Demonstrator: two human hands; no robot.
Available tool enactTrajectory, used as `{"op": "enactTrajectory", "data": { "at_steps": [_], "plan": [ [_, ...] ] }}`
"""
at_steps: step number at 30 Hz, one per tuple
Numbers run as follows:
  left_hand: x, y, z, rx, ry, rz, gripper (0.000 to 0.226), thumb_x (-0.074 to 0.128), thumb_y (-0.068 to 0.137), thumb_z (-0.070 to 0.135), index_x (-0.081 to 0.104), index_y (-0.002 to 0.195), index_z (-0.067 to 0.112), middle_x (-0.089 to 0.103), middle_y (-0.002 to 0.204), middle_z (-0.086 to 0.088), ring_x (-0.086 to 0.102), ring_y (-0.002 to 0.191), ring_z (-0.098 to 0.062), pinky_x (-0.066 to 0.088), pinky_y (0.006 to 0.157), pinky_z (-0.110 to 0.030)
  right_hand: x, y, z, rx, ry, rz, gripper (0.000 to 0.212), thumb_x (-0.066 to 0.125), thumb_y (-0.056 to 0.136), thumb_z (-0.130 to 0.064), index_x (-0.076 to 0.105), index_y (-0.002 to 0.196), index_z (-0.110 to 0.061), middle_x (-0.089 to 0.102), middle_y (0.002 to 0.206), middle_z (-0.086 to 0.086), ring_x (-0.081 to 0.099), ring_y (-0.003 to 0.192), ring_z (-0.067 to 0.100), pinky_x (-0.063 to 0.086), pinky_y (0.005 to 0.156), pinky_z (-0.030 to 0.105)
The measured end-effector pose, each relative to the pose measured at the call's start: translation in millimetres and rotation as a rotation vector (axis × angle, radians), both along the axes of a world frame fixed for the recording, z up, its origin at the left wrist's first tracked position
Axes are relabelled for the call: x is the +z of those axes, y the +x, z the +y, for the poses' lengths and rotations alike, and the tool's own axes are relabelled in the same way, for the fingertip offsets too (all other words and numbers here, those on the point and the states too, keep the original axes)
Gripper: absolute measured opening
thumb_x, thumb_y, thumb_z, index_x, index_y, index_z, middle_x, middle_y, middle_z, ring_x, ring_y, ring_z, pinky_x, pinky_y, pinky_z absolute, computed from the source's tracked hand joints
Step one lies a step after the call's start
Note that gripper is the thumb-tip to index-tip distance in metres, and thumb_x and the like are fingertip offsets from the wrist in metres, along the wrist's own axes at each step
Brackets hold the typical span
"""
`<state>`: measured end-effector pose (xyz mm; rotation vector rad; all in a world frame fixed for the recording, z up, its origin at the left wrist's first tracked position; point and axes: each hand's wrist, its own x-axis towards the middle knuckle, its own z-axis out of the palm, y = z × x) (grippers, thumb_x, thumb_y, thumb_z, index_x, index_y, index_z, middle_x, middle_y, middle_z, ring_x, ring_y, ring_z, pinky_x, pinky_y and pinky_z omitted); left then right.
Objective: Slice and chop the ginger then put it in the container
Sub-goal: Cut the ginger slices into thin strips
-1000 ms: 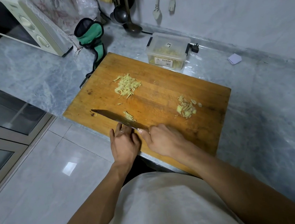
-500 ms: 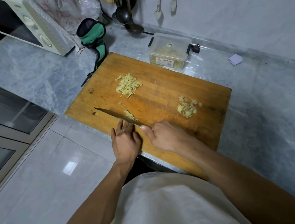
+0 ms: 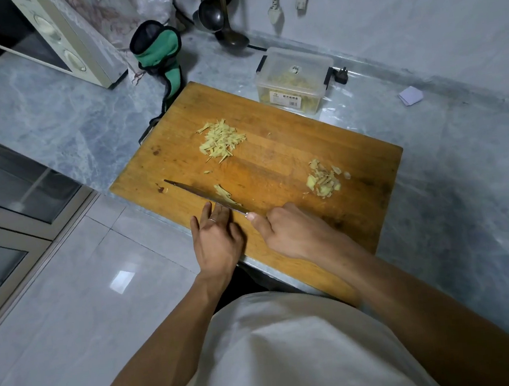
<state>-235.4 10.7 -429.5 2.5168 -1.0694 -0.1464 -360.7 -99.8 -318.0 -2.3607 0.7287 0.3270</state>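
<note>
- Countertop (image 3: 48, 121) of grey marble carries everything; a cream microwave (image 3: 48, 35) sits at its far left corner, its dials unreadable from here.
- Cutting board (image 3: 275, 165), wooden, lies at the counter's near edge.
- Clear plastic container (image 3: 294, 80) stands just beyond the board's far edge, already holding ginger; its white label bears small print and a barcode, too fine to read.
- Green and black pouch (image 3: 161, 51) slumps by the board's far left corner, ladles (image 3: 217, 16) hanging behind.
- Right hand (image 3: 292, 233) is curled round the knife (image 3: 196, 194) handle, blade resting on the board.
- Left hand (image 3: 217, 238) presses straight fingers beside the blade.
- Ginger strips (image 3: 220, 141) are heaped mid-board; ginger peelings (image 3: 323, 180) lie to the right; a few slivers (image 3: 225, 194) touch the blade.
</note>
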Motion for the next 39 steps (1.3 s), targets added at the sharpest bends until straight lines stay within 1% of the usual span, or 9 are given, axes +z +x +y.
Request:
{"op": "enactTrajectory", "data": {
  "at_steps": [2,6,10,16,21,24,32,36,39],
  "plan": [
    [-0.9,-0.6,-0.2,0.006,-0.011,0.002,0.04,0.038,0.08,0.018,0.069,0.104,0.01,0.069,0.116,-0.004,0.048,0.129,-0.031,0.037,0.1,-0.053,-2.1,4.9,2.7,0.008,-0.019,0.003,0.061,0.024,0.106,-0.056,0.044,0.065,-0.016,0.045,0.066,0.007,0.046,0.057,0.026,0.028,0.049,0.031],
    [1.7,-1.3,1.0,0.032,-0.036,0.023,0.03,0.04,0.079,0.017,0.069,0.085,0.008,0.071,0.097,-0.008,0.052,0.124,-0.033,0.038,0.1,-0.055,-6.9,8.1,9.1,0.02,-0.05,-0.014,0.06,0.024,0.108,-0.053,0.043,0.064,-0.018,0.043,0.063,0.005,0.049,0.063,0.03,0.034,0.056,0.033],
    [1.2,0.9,2.1,-0.012,0.004,-0.005,0.041,0.037,0.081,0.019,0.068,0.107,0.012,0.068,0.118,-0.002,0.047,0.131,-0.029,0.037,0.101,-0.054,-6.2,0.5,4.8,-0.007,-0.024,-0.043,0.062,0.025,0.107,-0.054,0.046,0.064,-0.015,0.047,0.062,0.006,0.046,0.052,0.023,0.03,0.049,0.033],
    [-0.7,1.3,2.8,-0.023,-0.01,0.006,0.04,0.036,0.082,0.02,0.068,0.103,0.011,0.068,0.118,-0.003,0.046,0.131,-0.029,0.036,0.1,-0.055,-1.7,-1.9,3.4,0.001,-0.007,-0.015,0.064,0.023,0.107,-0.056,0.047,0.064,-0.013,0.047,0.064,0.007,0.044,0.052,0.022,0.032,0.052,0.032],
    [0.6,-1.0,2.4,0.024,-0.02,0.035,0.029,0.042,0.081,0.017,0.068,0.088,0.008,0.071,0.097,-0.01,0.051,0.126,-0.034,0.037,0.101,-0.056,-4.2,13.4,6.2,0.014,-0.034,0.038,0.061,0.022,0.106,-0.057,0.046,0.068,-0.015,0.048,0.076,0.01,0.048,0.062,0.027,0.03,0.052,0.032],
    [5.2,-3.7,2.4,0.052,-0.05,0.044,0.024,0.044,0.08,0.015,0.067,0.078,0.005,0.069,0.084,-0.014,0.054,0.122,-0.036,0.038,0.1,-0.058,-6.5,15.9,9.8,0.014,-0.049,0.032,0.062,0.021,0.107,-0.056,0.055,0.08,-0.011,0.049,0.076,0.009,0.051,0.069,0.032,0.035,0.059,0.033],
    [0.3,-2.6,2.1,0.009,0.009,0.005,0.034,0.039,0.081,0.018,0.067,0.099,0.01,0.068,0.113,-0.004,0.046,0.131,-0.03,0.034,0.103,-0.055,-0.1,-1.1,1.3,-0.003,0.002,0.018,0.059,0.023,0.107,-0.056,0.045,0.067,-0.017,0.047,0.067,0.006,0.044,0.055,0.022,0.029,0.047,0.031],
    [1.9,-3.1,0.4,0.028,-0.005,0.017,0.028,0.04,0.081,0.018,0.065,0.088,0.008,0.068,0.102,-0.008,0.049,0.124,-0.034,0.036,0.1,-0.055,1.5,3.7,0.1,0.004,0.007,0.034,0.061,0.023,0.107,-0.056,0.041,0.065,-0.016,0.043,0.066,0.006,0.039,0.052,0.02,0.028,0.047,0.03],
    [1.5,-2.6,1.3,0.026,-0.008,0.002,0.03,0.04,0.081,0.017,0.067,0.091,0.008,0.069,0.101,-0.008,0.05,0.127,-0.033,0.036,0.101,-0.057,-1.2,11.0,2.0,-0.003,0.005,0.038,0.061,0.022,0.107,-0.056,0.042,0.064,-0.016,0.043,0.069,0.007,0.042,0.056,0.023,0.026,0.048,0.031]
  ]
}}
